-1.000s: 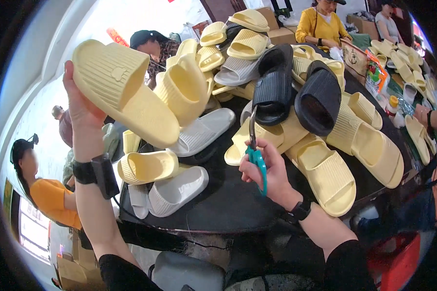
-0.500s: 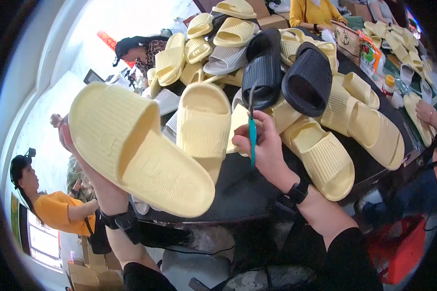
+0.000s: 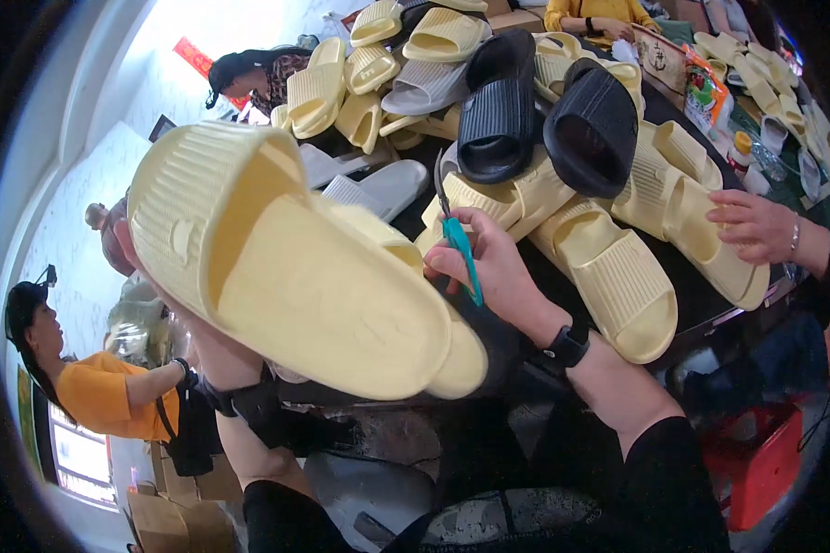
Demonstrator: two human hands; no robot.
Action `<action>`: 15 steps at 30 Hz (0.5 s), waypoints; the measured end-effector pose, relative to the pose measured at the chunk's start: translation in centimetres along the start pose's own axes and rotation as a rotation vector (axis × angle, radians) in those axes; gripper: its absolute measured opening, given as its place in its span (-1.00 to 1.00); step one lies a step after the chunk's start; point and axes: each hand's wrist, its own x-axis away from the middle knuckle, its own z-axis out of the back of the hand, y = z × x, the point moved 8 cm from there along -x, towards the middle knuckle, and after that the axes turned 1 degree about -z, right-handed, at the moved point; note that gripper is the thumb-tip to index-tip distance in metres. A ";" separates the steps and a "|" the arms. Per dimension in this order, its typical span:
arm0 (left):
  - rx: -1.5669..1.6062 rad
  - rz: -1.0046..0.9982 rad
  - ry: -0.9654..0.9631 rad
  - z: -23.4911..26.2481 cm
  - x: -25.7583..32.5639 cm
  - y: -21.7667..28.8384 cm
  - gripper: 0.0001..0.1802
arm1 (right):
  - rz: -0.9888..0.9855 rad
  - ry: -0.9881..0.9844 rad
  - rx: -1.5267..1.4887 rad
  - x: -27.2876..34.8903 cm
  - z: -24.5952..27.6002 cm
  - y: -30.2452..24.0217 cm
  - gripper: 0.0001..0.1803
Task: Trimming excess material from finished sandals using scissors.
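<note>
My left hand (image 3: 198, 336) grips a pale yellow slide slipper (image 3: 332, 286) and raises it at the left, its ribbed strap facing up-left. Most of the fingers are hidden behind the strap. A second pale yellow slipper (image 3: 464, 364) shows partly behind the first; what supports it I cannot tell. In my right hand (image 3: 498, 281) is a pair of small scissors (image 3: 461, 241) with teal handles, the dark blades pointing up. The scissors are beside the slippers, apart from the held one's strap.
Beyond my hands, yellow, grey and black slippers (image 3: 496, 129) are heaped on a dark table (image 3: 563, 272). Another person's hand (image 3: 756, 229) reaches over yellow slippers at the right. A person in orange (image 3: 120, 396) stands left. A red stool (image 3: 756, 465) is lower right.
The held slipper has tipped, showing more of its insole. The second slipper has dropped lower behind it. My right hand has moved slightly left with the scissors. The other person's hand has come leftward.
</note>
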 end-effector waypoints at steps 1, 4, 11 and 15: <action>0.007 0.015 -0.004 0.1 0.0 -0.4 -0.25 | -0.003 0.001 -0.001 0.0 0.1 0.1 -0.37; 0.023 0.062 -0.017 0.4 0.1 -1.6 -0.24 | 0.059 0.026 0.023 0.2 0.7 -0.6 -0.37; 0.078 0.221 -0.045 2.0 5.0 -6.5 -0.22 | 0.058 0.064 0.044 0.2 0.7 -0.8 -0.40; -0.036 0.262 0.097 5.4 7.4 -6.4 -0.18 | 0.053 -0.021 -0.052 0.6 -0.4 -0.6 -0.40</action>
